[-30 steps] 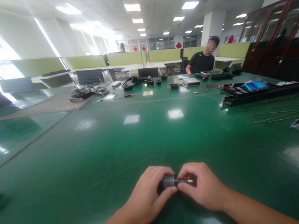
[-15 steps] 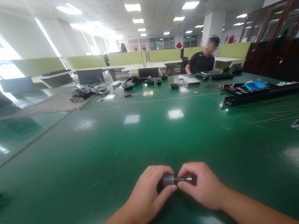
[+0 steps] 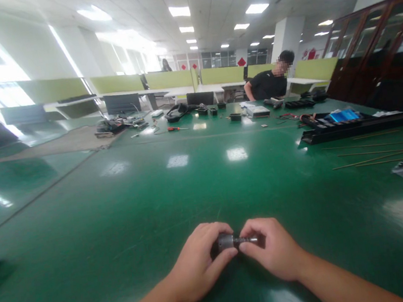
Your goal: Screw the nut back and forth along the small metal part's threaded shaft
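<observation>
Near the front of the green table, a small dark grey metal cylinder with a thin shaft (image 3: 226, 241) lies between my two hands. My left hand (image 3: 201, 263) curls around the wide cylinder part, thumb below it and fingers above. The thin, shiny-tipped shaft points right, into the curve of my right hand (image 3: 278, 250). The thumb and index finger of that hand are closed about the shaft, close to the fingertips of the left one. My palms and other fingers hide part of the grip.
At the far side a person in a black shirt (image 3: 269, 84) sits behind a white box (image 3: 258, 111). An orange screwdriver (image 3: 175, 128) and a black headset-like item (image 3: 177, 112) lie there too. Thin rods (image 3: 385, 150) and a long black tray (image 3: 363, 127) occupy the right.
Both hands stay almost in place. The cylinder and shaft have shifted slightly left and appear turned about their length. The person across has moved an arm and lifted the head slightly.
</observation>
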Tool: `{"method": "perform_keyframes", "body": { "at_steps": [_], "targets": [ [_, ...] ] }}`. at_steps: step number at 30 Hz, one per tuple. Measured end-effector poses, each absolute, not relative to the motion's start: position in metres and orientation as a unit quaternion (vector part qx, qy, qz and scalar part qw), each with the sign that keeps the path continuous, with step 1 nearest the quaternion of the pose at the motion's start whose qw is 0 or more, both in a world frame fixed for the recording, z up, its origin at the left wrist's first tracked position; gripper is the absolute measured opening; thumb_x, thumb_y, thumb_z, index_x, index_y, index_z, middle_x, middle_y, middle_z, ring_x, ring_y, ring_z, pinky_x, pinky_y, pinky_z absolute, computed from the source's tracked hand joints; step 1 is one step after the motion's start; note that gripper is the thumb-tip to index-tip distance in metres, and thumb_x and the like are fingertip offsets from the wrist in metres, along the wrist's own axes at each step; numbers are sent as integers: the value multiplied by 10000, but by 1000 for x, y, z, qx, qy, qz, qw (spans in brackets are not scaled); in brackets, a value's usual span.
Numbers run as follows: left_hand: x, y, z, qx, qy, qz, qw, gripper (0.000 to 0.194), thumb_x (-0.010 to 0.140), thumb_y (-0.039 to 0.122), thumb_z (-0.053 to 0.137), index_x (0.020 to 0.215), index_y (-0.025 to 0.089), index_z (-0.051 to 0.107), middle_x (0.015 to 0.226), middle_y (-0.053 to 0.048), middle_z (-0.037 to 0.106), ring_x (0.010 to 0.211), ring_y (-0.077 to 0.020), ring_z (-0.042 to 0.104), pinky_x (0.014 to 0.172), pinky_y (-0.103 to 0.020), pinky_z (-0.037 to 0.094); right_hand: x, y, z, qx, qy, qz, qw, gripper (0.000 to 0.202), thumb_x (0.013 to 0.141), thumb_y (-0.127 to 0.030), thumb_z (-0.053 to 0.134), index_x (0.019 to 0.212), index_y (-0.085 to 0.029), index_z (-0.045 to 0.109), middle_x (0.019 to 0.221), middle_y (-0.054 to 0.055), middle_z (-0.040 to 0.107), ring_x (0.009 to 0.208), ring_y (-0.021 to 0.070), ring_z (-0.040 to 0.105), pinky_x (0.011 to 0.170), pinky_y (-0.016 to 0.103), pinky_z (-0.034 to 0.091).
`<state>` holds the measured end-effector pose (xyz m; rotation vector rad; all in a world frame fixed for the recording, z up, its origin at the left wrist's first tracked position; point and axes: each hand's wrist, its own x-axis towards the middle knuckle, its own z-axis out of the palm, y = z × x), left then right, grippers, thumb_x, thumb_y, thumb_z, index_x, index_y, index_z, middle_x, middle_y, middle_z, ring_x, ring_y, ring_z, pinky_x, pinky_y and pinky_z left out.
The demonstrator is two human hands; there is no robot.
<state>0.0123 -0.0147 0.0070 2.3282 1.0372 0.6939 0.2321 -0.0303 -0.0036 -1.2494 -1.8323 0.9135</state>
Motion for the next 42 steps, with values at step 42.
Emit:
{"method": "perform_keyframes", "body": {
  "at_steps": [42],
  "targets": [
    [12,-13,10,833,410,264,261,245,941,374,556,1140,234,591,1057,-62,648,958,-225,611,856,-349,505,233,-27,-5,-488,-683,391,377,85,839,-238,638,789,-169,644,651,-19,608,585,126,527,570,224,388]
  ]
}}
